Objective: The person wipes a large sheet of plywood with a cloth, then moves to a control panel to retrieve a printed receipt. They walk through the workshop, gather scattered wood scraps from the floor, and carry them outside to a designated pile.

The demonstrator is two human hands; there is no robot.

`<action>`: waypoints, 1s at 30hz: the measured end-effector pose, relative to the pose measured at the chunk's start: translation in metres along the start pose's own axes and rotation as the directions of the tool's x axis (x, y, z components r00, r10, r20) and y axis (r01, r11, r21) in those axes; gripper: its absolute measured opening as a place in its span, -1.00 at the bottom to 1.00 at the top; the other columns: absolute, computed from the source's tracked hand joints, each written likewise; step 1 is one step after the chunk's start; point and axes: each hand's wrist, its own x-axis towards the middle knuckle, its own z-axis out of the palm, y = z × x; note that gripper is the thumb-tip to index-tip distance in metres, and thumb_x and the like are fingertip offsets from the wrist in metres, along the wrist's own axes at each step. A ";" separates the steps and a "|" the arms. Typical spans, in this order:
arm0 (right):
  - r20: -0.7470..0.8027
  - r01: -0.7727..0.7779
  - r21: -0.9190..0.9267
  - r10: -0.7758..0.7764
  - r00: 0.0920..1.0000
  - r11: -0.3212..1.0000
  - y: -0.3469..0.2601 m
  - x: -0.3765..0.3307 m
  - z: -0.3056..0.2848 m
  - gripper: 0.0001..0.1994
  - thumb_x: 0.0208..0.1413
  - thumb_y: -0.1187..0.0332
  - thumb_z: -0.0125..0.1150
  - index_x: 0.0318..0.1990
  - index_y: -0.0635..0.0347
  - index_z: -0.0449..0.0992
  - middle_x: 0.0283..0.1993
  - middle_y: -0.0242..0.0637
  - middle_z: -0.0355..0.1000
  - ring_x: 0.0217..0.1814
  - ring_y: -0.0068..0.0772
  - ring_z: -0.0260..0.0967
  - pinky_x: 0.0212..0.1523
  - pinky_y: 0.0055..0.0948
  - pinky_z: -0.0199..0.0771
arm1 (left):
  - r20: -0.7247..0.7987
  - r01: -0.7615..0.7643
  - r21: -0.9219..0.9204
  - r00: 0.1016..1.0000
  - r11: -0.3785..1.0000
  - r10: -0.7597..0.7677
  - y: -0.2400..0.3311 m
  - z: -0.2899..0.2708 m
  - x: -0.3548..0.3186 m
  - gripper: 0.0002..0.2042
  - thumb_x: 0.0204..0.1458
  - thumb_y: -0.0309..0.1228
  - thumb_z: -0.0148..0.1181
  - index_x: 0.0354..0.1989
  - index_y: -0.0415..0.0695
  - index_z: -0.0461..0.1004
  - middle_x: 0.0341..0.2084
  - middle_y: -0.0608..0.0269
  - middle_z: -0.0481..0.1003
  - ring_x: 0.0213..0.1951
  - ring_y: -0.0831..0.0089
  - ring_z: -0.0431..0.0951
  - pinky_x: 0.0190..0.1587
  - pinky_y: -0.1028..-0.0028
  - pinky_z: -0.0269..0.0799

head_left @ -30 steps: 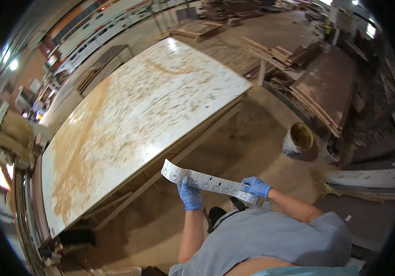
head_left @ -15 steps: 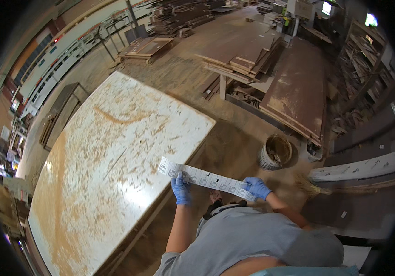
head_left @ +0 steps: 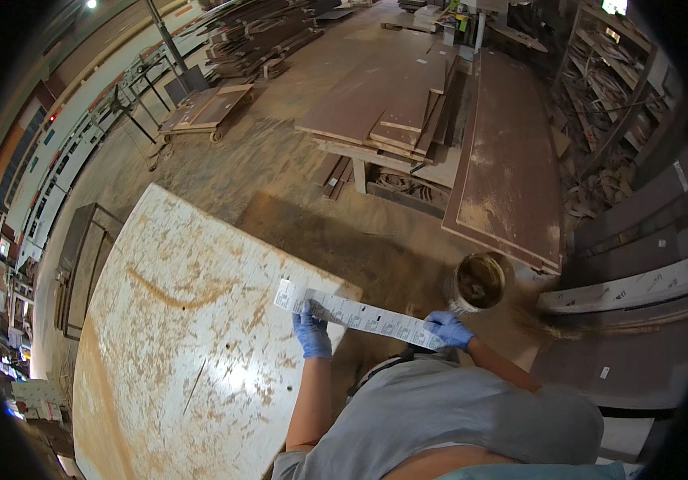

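While the left hand [head_left: 312, 334] pinches a white label strip [head_left: 368, 317] just short of its free end, the right hand [head_left: 449, 330] grasps the opposite end, the long axis running from grip to grip, slanting bodyward rightward.

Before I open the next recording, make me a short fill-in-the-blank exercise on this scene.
1. The left hand and right hand are gloved in ____.
2. The printed strip has its longer free end beyond the ____ hand.
3. In the picture, the bucket appears nearer the ____ hand.

Missing words: blue; left; right.
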 end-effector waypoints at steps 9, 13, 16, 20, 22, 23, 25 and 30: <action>0.026 0.133 -0.215 -0.131 0.991 0.968 -0.004 0.209 -0.110 -0.78 0.06 0.27 0.16 -0.27 0.24 0.53 -0.28 -0.25 0.51 -0.24 -0.44 0.42 -0.13 -0.38 0.40 | -0.152 -0.212 -0.021 0.967 0.977 0.207 -0.046 0.054 0.141 -0.68 0.07 -0.27 0.10 0.02 0.01 0.34 -0.16 0.32 0.46 -0.15 0.40 0.46 -0.13 0.32 0.44; -0.189 -0.074 0.092 0.090 0.978 0.993 -0.031 0.306 -0.184 -0.60 -0.01 0.25 0.25 -0.01 0.21 0.44 -0.07 -0.12 0.45 -0.02 -0.33 0.39 0.00 -0.41 0.35 | -0.122 -0.236 -0.086 0.967 0.968 0.224 -0.044 0.102 0.184 -0.62 0.08 -0.28 0.11 0.07 -0.03 0.28 0.02 0.23 0.37 -0.01 0.32 0.39 0.01 0.26 0.35; -0.376 -0.099 -0.033 0.079 0.923 0.995 -0.036 0.385 -0.231 -0.40 -0.06 0.17 0.30 0.14 0.21 0.29 0.08 -0.04 0.35 0.12 -0.14 0.30 0.10 -0.34 0.28 | -0.168 -0.248 -0.006 0.955 0.969 0.243 -0.060 0.082 0.232 -0.56 0.09 -0.26 0.10 0.14 -0.06 0.22 0.07 0.19 0.32 0.04 0.27 0.34 0.07 0.24 0.29; -0.550 -0.218 -0.087 0.136 0.824 0.972 -0.044 0.481 -0.272 -0.20 -0.10 0.04 0.30 0.27 0.18 0.10 0.27 0.01 0.12 0.30 -0.03 0.08 0.24 -0.26 0.13 | -0.207 -0.279 0.113 0.932 0.954 0.298 -0.046 0.126 0.255 -0.52 0.09 -0.22 0.09 0.17 -0.05 0.19 0.10 0.17 0.30 0.05 0.24 0.33 0.08 0.21 0.26; -0.625 -0.311 -0.123 0.170 0.762 0.943 -0.067 0.527 -0.290 -0.15 -0.13 -0.01 0.31 0.28 0.20 0.07 0.28 0.02 0.10 0.31 -0.02 0.06 0.26 -0.24 0.11 | -0.274 -0.310 0.188 0.895 0.932 0.353 -0.040 0.143 0.280 -0.55 0.09 -0.20 0.06 0.14 -0.03 0.23 0.00 0.20 0.37 -0.02 0.25 0.39 -0.03 0.18 0.36; -0.672 -0.367 -0.150 0.178 0.719 0.918 -0.073 0.542 -0.293 -0.13 -0.16 -0.02 0.32 0.27 0.21 0.08 0.26 0.03 0.14 0.30 -0.01 0.10 0.25 -0.25 0.13 | -0.266 -0.295 0.161 0.906 0.942 0.329 -0.037 0.142 0.296 -0.54 0.08 -0.20 0.07 0.15 -0.03 0.22 0.02 0.19 0.35 -0.01 0.24 0.38 0.00 0.19 0.33; -0.717 -0.424 -0.147 0.199 0.668 0.894 -0.081 0.571 -0.297 -0.12 -0.15 -0.06 0.28 0.30 0.12 0.04 0.31 0.00 0.05 0.33 0.00 0.03 0.27 -0.20 0.09 | -0.243 -0.263 0.115 0.928 0.958 0.284 -0.023 0.138 0.330 -0.52 0.07 -0.21 0.10 0.17 -0.04 0.20 0.07 0.17 0.32 0.02 0.22 0.36 0.06 0.20 0.29; -0.761 -0.621 -0.156 0.308 0.572 0.768 -0.108 0.614 -0.295 -0.05 -0.21 -0.19 0.26 0.33 -0.05 -0.02 0.40 -0.04 -0.16 0.39 0.12 -0.16 0.29 -0.07 -0.01 | -0.167 -0.197 0.073 0.964 0.978 0.207 0.009 0.164 0.407 -0.48 0.06 -0.19 0.12 0.19 -0.05 0.19 0.09 0.13 0.30 0.04 0.19 0.34 0.06 0.14 0.29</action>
